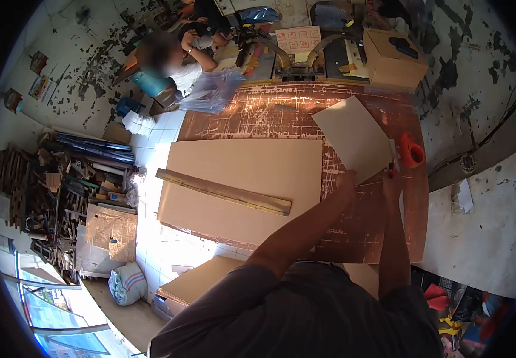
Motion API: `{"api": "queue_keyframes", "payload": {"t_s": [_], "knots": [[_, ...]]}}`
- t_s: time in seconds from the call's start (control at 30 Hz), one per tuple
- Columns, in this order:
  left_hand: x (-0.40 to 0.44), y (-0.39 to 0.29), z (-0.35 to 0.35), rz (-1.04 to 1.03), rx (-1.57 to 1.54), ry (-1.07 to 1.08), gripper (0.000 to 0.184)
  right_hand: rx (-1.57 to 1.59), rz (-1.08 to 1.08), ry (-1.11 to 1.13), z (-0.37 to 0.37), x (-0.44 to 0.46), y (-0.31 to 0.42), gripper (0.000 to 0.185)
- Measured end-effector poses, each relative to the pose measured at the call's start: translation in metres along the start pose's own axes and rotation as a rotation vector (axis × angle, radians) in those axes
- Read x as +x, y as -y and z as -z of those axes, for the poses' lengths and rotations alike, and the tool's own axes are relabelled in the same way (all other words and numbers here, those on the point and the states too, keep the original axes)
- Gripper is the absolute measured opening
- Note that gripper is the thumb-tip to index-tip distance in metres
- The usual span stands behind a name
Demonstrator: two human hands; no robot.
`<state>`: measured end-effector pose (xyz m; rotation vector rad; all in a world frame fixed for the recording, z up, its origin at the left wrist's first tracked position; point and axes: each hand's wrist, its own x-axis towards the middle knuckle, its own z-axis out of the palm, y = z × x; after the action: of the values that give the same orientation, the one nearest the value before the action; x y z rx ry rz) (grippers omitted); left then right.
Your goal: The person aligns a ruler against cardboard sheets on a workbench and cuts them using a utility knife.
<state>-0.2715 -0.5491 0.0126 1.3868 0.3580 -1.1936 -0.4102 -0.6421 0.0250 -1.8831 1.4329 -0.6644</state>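
My left hand [347, 179] closes on the lower edge of a small grey-beige cardboard piece [356, 134], which lies slanted on the brown worktable [258, 122]. Close by on the right, my right hand [391, 184] is closed round a small red-and-black tool [392, 169] at the piece's right corner; its exact kind is too small to make out. A pale narrow strip stands out beside that corner. Just beyond it sits a red ring-shaped object [412, 154]. To the left, a large cardboard sheet [246, 161] carries a long flat metal ruler [225, 192].
At the table's far end stand a machine with curved arms [296, 56] and a cardboard box [394, 58]. Another person [186, 74] sits at the far left, near clear plastic sheets [210, 91]. Scrap wood [61, 200] and a white sack [128, 283] lie left, on the floor.
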Motion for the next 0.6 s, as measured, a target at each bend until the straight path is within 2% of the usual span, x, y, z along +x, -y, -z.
{"api": "queue_keyframes", "payload": {"t_s": [0.07, 0.1, 0.17, 0.2, 0.27, 0.3, 0.37, 0.4, 0.47, 0.6], "knots": [[-0.002, -0.001, -0.002, -0.018, 0.008, -0.057, 0.017, 0.078, 0.005, -0.144, 0.004, -0.009, 0.025, 0.026], [-0.001, -0.001, -0.001, -0.020, 0.009, -0.056, 0.017, 0.079, 0.006, -0.145, 0.000, -0.003, 0.022, 0.026], [0.001, 0.002, 0.004, -0.068, -0.054, 0.060, 0.018, -0.094, 0.267, -0.310, -0.014, 0.017, 0.009, 0.029], [0.024, 0.013, 0.009, -0.068, -0.048, 0.059, 0.018, -0.091, 0.262, -0.312, -0.012, 0.025, 0.015, 0.029], [0.086, 0.041, 0.021, -0.240, 0.142, 0.107, 0.016, -0.227, 0.258, -0.122, -0.001, 0.042, 0.032, 0.028], [0.104, 0.050, 0.024, -0.297, 0.207, 0.126, 0.016, -0.229, 0.254, -0.129, -0.001, 0.048, 0.033, 0.028], [0.050, 0.023, 0.016, -0.156, 0.137, 0.076, 0.016, -0.358, 0.086, -0.080, -0.008, 0.061, 0.027, 0.029], [0.021, 0.008, 0.013, -0.087, 0.115, 0.054, 0.016, -0.361, 0.088, -0.080, -0.014, 0.067, 0.017, 0.029], [-0.007, -0.006, 0.008, -0.035, 0.094, 0.053, 0.017, -0.222, 0.284, -0.113, -0.026, 0.080, -0.008, 0.032], [-0.012, -0.013, 0.010, -0.016, -0.025, 0.104, 0.018, -0.300, 0.285, -0.035, -0.033, 0.087, -0.010, 0.030]]}}
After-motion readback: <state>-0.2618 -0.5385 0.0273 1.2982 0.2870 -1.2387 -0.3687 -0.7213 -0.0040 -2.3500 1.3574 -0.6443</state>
